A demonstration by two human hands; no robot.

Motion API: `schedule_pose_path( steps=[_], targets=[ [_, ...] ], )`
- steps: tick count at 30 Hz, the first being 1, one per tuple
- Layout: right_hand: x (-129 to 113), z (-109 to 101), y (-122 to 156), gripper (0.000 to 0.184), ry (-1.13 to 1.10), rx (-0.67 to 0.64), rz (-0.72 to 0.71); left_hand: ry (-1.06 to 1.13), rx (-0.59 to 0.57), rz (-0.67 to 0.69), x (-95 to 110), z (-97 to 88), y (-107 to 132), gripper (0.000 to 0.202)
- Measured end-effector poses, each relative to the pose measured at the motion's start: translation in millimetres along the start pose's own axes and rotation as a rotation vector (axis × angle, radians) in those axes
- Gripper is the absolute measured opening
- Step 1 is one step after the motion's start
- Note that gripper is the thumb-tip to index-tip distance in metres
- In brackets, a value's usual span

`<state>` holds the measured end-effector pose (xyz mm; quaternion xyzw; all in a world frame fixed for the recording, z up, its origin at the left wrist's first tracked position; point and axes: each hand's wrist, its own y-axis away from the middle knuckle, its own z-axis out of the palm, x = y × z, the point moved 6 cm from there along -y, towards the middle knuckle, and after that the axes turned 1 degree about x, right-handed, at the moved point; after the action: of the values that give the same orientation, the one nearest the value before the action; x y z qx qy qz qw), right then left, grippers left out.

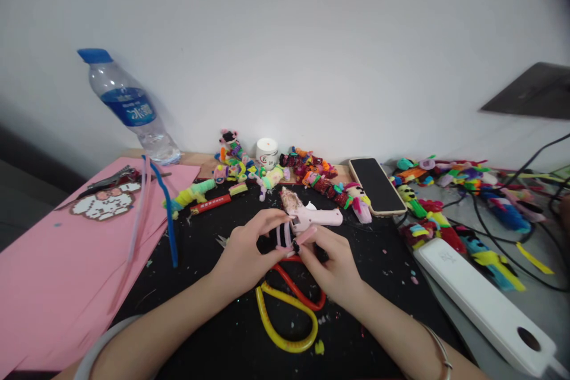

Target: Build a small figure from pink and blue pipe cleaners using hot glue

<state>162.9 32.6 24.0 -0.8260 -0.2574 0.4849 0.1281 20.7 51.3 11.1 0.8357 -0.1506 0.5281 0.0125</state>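
Note:
My left hand and my right hand meet above the middle of the black mat. Between their fingertips they pinch a small looped piece of pale pink pipe cleaner with a dark part in it; its exact shape is partly hidden by the fingers. Just behind the fingers lies a pale pink glue gun. Beneath the hands are scissors with one yellow and one red handle; their blades are mostly covered by my left hand.
Fuzzy pipe-cleaner dolls line the back edge, by a phone. On the right are more dolls, cables and a white power strip. Leftward are pink paper, a blue pipe cleaner and a water bottle.

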Motion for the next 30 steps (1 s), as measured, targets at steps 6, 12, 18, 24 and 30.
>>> schedule_pose_path(
  steps=[6,12,18,24,30],
  targets=[
    [-1.6,-0.1,-0.4,0.012,0.006,-0.007,0.006,0.015,0.003,0.002,0.6,0.2,0.2,0.042],
    [-3.9,0.0,-1.0,0.013,0.015,-0.018,-0.004,0.004,-0.003,-0.005,1.2,0.4,0.0,0.04],
    [-3.8,1.8,-1.4,0.013,0.012,-0.025,-0.008,-0.006,-0.017,-0.004,1.3,0.6,-1.2,0.042],
    [-3.4,2.5,-0.7,0.011,0.01,-0.027,-0.014,-0.012,-0.025,-0.014,0.1,1.4,-0.3,0.043],
    [-4.9,2.0,-1.0,0.013,0.016,-0.026,-0.007,0.013,-0.027,-0.008,0.6,2.0,0.2,0.042]
  ],
)
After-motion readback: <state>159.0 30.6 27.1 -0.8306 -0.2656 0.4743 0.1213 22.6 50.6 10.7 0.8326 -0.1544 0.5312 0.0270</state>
